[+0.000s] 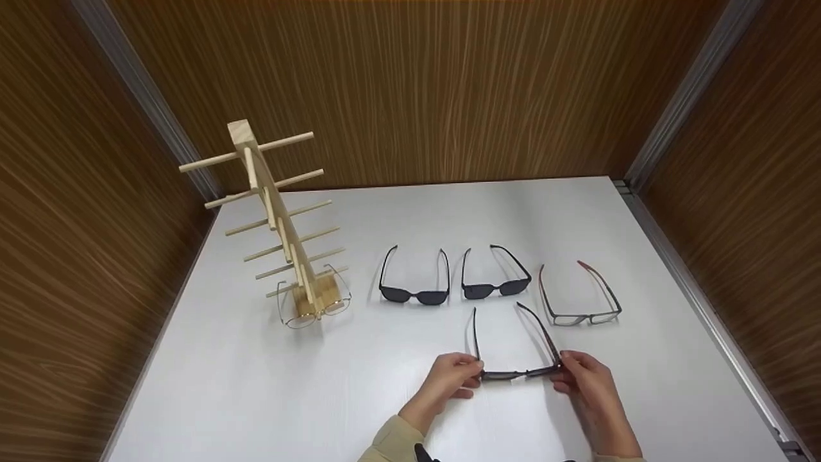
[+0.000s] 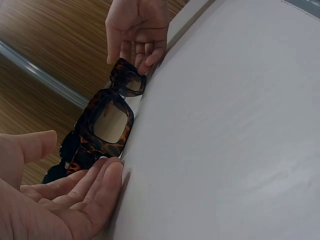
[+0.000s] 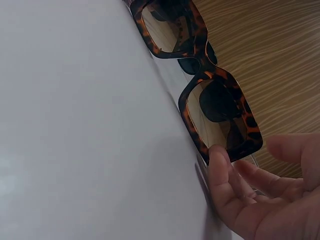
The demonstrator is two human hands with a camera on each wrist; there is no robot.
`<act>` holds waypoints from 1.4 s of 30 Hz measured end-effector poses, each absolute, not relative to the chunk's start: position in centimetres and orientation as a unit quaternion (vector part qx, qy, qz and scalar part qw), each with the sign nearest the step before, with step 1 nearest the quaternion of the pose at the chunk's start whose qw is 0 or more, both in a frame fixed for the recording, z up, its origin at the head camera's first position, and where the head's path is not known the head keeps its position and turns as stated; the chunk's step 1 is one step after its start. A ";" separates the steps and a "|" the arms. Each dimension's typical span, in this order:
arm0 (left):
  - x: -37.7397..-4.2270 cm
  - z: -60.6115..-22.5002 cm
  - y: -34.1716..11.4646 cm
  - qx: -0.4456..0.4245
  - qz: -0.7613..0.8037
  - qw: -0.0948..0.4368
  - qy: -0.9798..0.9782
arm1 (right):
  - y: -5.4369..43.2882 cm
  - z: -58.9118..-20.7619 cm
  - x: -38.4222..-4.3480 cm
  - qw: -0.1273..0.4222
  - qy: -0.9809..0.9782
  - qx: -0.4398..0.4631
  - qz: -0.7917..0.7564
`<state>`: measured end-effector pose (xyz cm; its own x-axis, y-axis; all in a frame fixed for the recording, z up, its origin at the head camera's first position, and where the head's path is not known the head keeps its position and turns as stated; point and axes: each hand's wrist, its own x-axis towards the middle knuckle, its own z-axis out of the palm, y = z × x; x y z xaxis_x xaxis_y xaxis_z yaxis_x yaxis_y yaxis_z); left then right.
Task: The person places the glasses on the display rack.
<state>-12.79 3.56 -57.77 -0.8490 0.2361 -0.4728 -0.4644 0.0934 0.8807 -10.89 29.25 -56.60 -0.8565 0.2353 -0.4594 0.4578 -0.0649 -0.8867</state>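
Note:
Both hands are at the ends of a pair of tortoiseshell sunglasses (image 1: 503, 375), low over the white table, temples unfolded and pointing away from me. Brownish see-through lenses and thick mottled rims show in the right wrist view. My left hand (image 1: 449, 378) holds the left end near the hinge; in the left wrist view its fingertips (image 2: 114, 170) are at the frame's lower corner. At the opposite end, my right hand (image 1: 590, 385) holds the corner, one fingertip (image 3: 218, 156) on the front of the rim.
A wooden peg rack (image 1: 276, 199) stands at left, thin-rimmed glasses (image 1: 301, 321) around its base. Beyond my hands lie two dark sunglasses (image 1: 433, 297) (image 1: 478, 292) and clear-lens glasses (image 1: 606, 282) with reddish temples. Wood-grain panels (image 1: 410, 90) enclose the table (image 1: 224, 385) at back and sides.

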 end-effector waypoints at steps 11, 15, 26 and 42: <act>-12.7 -58.0 4.0 -0.061 0.660 0.221 0.715 | 29.2 -56.9 -10.7 0.067 0.695 0.237 -0.676; -12.6 -57.9 3.9 -0.060 0.664 0.218 0.712 | 29.1 -56.7 -10.8 0.069 0.703 0.239 -0.666; -12.7 -57.4 3.2 -0.053 0.676 0.193 0.709 | 28.3 -55.9 -10.7 0.068 0.723 0.233 -0.647; -12.4 -56.3 1.8 -0.060 0.674 0.178 0.714 | 27.1 -55.2 -10.8 0.059 0.747 0.203 -0.631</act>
